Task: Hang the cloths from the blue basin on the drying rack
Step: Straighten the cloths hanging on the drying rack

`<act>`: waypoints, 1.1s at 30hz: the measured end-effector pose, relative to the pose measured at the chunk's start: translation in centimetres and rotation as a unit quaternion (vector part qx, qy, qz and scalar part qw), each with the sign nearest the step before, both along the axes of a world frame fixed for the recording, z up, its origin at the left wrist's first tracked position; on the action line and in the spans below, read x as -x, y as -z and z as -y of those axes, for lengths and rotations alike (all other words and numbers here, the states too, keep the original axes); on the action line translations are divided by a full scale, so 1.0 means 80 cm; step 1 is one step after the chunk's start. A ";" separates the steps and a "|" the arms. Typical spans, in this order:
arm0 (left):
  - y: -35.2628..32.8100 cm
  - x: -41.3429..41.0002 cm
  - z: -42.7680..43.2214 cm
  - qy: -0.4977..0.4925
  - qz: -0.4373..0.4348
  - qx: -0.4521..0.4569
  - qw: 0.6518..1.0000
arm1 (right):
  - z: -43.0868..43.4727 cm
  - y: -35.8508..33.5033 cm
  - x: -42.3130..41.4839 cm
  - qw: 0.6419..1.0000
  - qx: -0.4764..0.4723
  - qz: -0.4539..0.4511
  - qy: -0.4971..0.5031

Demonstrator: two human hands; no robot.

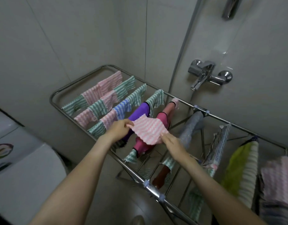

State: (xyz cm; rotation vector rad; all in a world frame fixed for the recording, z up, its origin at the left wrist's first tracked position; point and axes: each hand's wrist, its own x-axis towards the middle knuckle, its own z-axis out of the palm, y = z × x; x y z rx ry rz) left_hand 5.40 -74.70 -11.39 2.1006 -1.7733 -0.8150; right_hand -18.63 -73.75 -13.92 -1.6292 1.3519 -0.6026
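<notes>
Stretching the pink striped cloth [149,130] flat above the drying rack [153,192], the left hand [119,129] pinches its left corner while the right hand [171,143] lays straight fingers on the near corner (probably so that it drapes over a rail without folds).

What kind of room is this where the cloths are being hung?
Most likely a bathroom or shower corner: a chrome mixer tap with a shower hose is fixed on the tiled wall, and a metal drying rack stands beside it.
</notes>
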 end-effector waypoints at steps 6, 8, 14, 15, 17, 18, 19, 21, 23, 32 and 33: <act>0.047 -0.014 -0.026 0.056 0.018 -0.133 0.989 | -0.019 0.034 -0.034 0.981 -0.068 -0.157 -0.095; 0.050 -0.015 -0.029 0.058 0.019 -0.134 0.989 | -0.021 0.041 -0.042 0.979 -0.055 -0.167 -0.104; 0.055 -0.017 -0.030 0.083 0.032 -0.175 0.981 | -0.022 0.050 -0.057 0.973 -0.104 -0.176 -0.109; 0.055 -0.015 -0.029 0.087 0.034 -0.179 0.979 | -0.022 0.052 -0.058 0.971 -0.115 -0.177 -0.113; 0.051 -0.008 -0.026 0.076 0.034 -0.172 0.982 | -0.022 0.053 -0.061 0.963 -0.117 -0.204 -0.129; 0.048 -0.003 -0.024 0.074 0.042 -0.155 0.984 | -0.022 0.054 -0.061 0.961 -0.110 -0.218 -0.127; 0.047 0.003 -0.021 0.077 0.046 -0.135 0.987 | -0.022 0.054 -0.062 0.962 -0.099 -0.225 -0.119; 0.046 0.015 -0.017 0.097 0.022 -0.121 0.988 | -0.023 0.051 -0.063 0.969 -0.067 -0.221 -0.085; 0.044 0.024 -0.016 0.115 -0.005 -0.142 0.983 | -0.025 0.044 -0.066 0.978 -0.033 -0.199 -0.049; 0.045 0.001 -0.058 -0.021 -0.035 -0.028 0.999 | -0.051 0.020 -0.127 0.994 0.084 -0.061 -0.013; 0.043 -0.004 -0.073 -0.056 -0.032 -0.012 0.998 | -0.059 0.021 -0.139 0.994 0.096 -0.045 -0.020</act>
